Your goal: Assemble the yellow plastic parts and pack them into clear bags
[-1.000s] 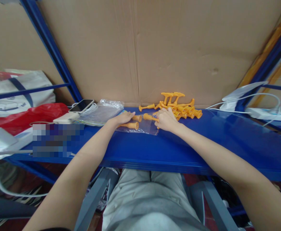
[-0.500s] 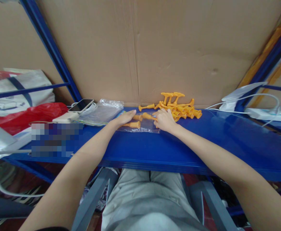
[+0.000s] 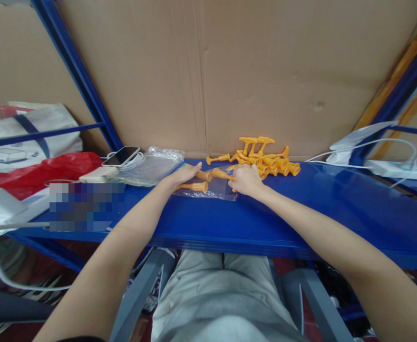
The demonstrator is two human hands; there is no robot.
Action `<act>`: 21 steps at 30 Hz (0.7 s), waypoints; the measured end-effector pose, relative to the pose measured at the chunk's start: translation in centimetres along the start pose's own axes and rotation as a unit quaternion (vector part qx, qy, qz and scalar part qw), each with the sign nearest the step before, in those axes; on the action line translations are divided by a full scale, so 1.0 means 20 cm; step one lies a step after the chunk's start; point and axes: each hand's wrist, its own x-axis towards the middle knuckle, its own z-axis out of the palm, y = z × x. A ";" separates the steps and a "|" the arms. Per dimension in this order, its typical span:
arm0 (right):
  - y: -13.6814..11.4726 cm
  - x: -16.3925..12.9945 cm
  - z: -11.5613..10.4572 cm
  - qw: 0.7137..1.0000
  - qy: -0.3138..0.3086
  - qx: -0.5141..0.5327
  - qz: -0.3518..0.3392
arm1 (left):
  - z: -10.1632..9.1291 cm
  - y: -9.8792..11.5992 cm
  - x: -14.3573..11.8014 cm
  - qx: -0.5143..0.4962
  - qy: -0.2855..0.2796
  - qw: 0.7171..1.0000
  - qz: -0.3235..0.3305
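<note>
At the far middle of the surface (image 3: 208,218), in the head view, the two orange flared handles by the left hand (image 3: 183,176), a near one (image 3: 198,186) and a far one (image 3: 204,176), point slightly farther right than a second ago. The pile of orange T-shaped handles (image 3: 270,164) has stayed put. The left hand lies low over those two, hiding their left ends; whether it grips them I cannot tell. The right hand (image 3: 246,180) is narrow, fingers curled at the thin end of a third handle (image 3: 220,173); its hold is hidden. A clear plastic bag (image 3: 219,191) lies beneath, between the hands. The right hand blocks part of the pile. Left of the left hand are flat plastic packets (image 3: 151,167), a phone (image 3: 121,156) and a red plastic bag (image 3: 51,173); a cardboard panel (image 3: 247,71) closes the far side.
</note>
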 end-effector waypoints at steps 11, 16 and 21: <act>0.01 0.01 0.04 0.998 0.014 0.004 -0.056 | 0.00 0.06 -0.04 -0.085 0.048 0.995 0.034; -0.01 0.01 0.04 0.998 0.039 0.015 -0.046 | 0.00 0.08 -0.05 -0.146 0.065 0.987 0.012; 0.00 0.06 0.08 0.988 0.043 0.146 -0.006 | 0.02 0.05 -0.01 -0.142 0.110 0.984 0.004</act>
